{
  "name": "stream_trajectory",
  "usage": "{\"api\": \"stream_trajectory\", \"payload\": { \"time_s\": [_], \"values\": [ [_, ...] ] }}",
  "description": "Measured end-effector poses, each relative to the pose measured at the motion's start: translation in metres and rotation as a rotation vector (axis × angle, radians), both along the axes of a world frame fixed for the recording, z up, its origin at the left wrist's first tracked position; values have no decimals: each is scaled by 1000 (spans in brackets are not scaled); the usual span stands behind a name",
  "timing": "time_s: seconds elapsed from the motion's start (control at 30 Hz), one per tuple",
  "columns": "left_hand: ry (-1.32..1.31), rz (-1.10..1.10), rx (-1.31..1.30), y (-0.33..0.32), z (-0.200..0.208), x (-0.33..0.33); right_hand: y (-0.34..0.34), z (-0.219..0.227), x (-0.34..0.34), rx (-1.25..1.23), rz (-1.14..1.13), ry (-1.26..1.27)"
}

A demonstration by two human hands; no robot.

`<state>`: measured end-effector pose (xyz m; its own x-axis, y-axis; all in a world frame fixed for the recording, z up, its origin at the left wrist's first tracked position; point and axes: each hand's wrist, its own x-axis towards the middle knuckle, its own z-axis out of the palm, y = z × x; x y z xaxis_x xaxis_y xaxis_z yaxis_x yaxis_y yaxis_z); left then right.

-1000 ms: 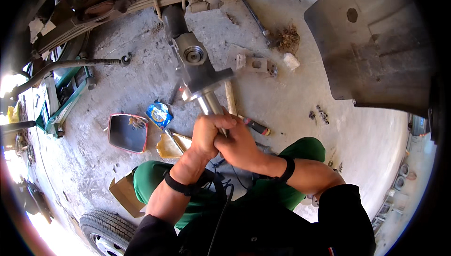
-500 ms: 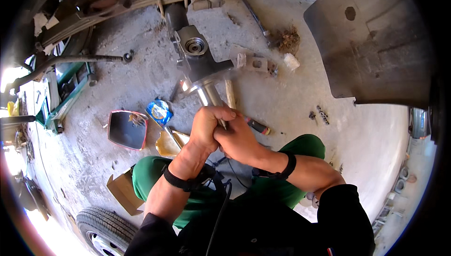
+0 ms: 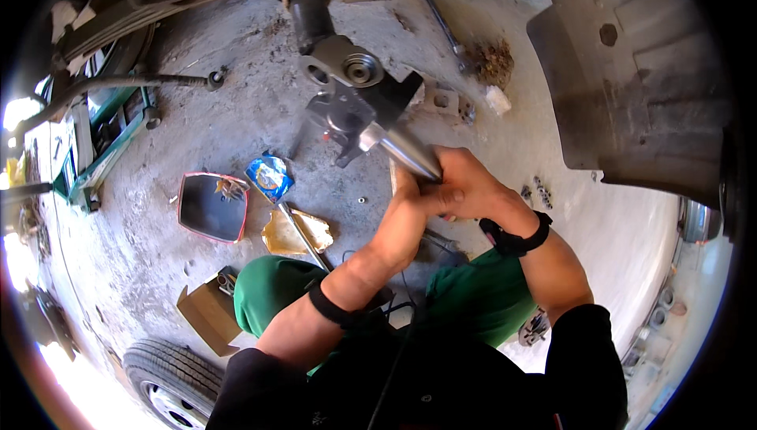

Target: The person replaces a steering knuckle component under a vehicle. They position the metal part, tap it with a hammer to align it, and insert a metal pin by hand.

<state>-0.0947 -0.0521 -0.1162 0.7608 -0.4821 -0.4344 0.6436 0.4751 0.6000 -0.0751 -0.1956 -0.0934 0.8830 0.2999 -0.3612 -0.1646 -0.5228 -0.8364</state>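
Observation:
A dark metal steering knuckle (image 3: 355, 110) hangs at the end of the axle, its bright tapered spindle (image 3: 406, 154) angled toward me and to the right. Both hands are closed together round the spindle's narrow end. My left hand (image 3: 406, 213) grips from below and the left, its thumb lying across the other hand. From the right, my right hand (image 3: 469, 184) wraps the tip; its fingertips are partly hidden. Parts of the knuckle are smeared by motion.
A red-rimmed dark tray (image 3: 213, 229), a blue packet (image 3: 269, 177), a metal bar (image 3: 303, 237) and a yellowish torn container (image 3: 319, 229) lie left. An open cardboard box (image 3: 209, 315) and tyre (image 3: 173, 375) are lower left. A large panel (image 3: 631, 75) hangs at right.
The knuckle has swung round, its spindle tip moving to the right and slightly up. Both hands have travelled with it, still clasped on the spindle. My view has shifted slightly.

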Motion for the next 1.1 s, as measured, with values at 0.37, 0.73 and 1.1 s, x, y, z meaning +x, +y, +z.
{"api": "stream_trajectory", "payload": {
  "time_s": [0.37, 0.73, 1.1],
  "values": [
    [180, 416, 132, 74, -6, -4, 41, 6, 1, 493, -324, 615],
    [-337, 840, -54, 211, 48, 2, 251, -2, 6, 1090, -1314, 522],
    [-110, 1011, 247, 209, 48, 37, 259, -22, 36, 1599, -917, 506]
  ]
}}
